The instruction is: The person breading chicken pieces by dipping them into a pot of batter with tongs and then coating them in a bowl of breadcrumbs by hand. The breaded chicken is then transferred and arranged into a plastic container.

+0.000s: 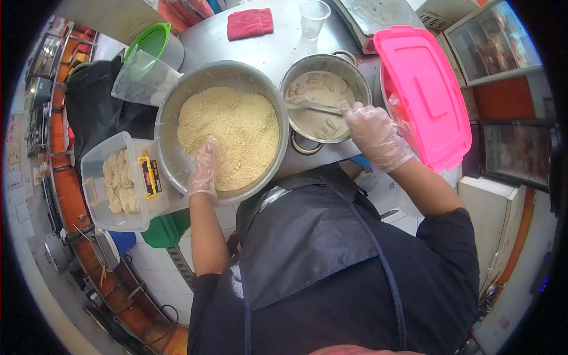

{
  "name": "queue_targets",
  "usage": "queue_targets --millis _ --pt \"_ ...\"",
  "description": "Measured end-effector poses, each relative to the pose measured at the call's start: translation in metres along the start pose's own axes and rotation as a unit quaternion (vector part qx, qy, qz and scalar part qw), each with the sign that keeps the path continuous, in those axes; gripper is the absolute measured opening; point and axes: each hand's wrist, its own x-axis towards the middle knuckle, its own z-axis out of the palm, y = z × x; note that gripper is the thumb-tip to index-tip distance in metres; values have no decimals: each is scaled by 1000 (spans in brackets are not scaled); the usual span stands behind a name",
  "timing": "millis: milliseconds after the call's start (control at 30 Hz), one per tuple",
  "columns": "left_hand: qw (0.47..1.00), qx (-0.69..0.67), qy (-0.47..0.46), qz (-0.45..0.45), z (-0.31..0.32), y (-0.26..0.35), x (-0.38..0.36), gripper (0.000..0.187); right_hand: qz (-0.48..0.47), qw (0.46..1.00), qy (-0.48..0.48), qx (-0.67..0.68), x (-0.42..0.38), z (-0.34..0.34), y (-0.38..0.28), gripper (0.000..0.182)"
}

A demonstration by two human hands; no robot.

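Note:
My left hand (204,168), in a clear plastic glove, rests at the near edge of the pale breadcrumbs (236,124) in a large metal bowl (163,139). Its fingers are stretched out against the crumbs and hold nothing I can see. My right hand (377,131), gloved the same way, is closed around the end of metal tongs (319,107). The tongs reach left across a metal pot (362,83) of creamy batter (310,121), where several coated pieces (322,83) show at the surface.
Left of the bowl stands a clear plastic box (92,198) with crumbed pieces inside. A pink lidded container (429,89) sits right of the pot. Behind are a red cloth (249,23), a plastic cup (312,26), a scale (378,18) and a green basket (145,41).

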Motion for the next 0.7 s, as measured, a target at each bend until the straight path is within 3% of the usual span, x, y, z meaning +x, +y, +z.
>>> queue_targets --millis 33,100,167,267,300,367,533,667,700 --pt "999 -25 33 24 5 -15 5 67 -8 1000 1 1 -1 -1 2 29" --pt "995 -54 72 38 9 -22 -1 63 39 999 0 11 -3 -6 12 11" --pt "960 -263 98 4 -3 11 -28 70 37 998 -3 53 -8 -13 25 18" --pt "949 -292 120 -9 -9 16 -37 64 74 984 11 162 -17 -10 45 32" --pt "947 -296 125 -17 -6 4 -30 64 65 985 9 161 -18 -12 49 32" --pt "973 -191 116 50 1 -26 -13 60 93 968 -2 234 -20 -24 54 35" --pt "963 -216 145 73 0 -20 -18 56 111 938 7 327 -31 -48 63 41" --pt "964 -188 165 86 -10 -14 -25 54 151 931 -39 330 -34 -56 67 37" --pt "965 -188 164 85 -11 -12 -26 54 125 954 21 273 -34 -54 67 35"
